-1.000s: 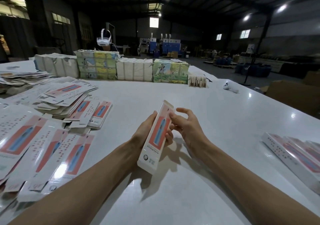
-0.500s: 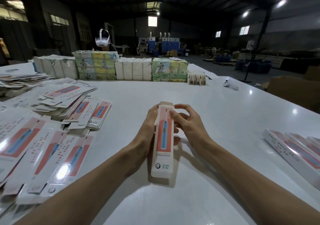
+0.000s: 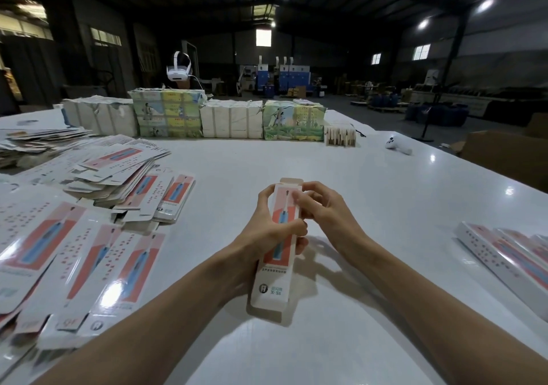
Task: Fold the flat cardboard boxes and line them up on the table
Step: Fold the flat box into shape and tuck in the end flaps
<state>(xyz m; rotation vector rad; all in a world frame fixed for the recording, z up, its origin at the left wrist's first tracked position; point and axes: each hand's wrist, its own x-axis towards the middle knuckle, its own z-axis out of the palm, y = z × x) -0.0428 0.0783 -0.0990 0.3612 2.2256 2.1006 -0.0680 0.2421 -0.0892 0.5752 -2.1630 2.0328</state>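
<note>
White counter (image 3: 341, 165), dim warehouse hall behind. Mid-counter, a long toothbrush box (image 3: 274, 287) is held lengthwise, top flap up; whether its near end touches the counter I cannot tell. The left hand (image 3: 267, 230) has its grip curled round the middle. The right hand (image 3: 324, 212) pinches the upper part, fingertips partly hidden. Flat boxes (image 3: 89, 245) sprawl to the left; the folded boxes (image 3: 504, 254) on the right are cut off by the edge.

1. Locate the row of wrapped bundles at the far side: white bundle (image 3: 100, 116), illustrated bundle (image 3: 167, 113), white, illustrated.
2. Note the white headset (image 3: 178, 72) showing above the left illustrated bundle.
3. Find the white controller (image 3: 398, 146) at far right, near a brown carton (image 3: 504, 156).
</note>
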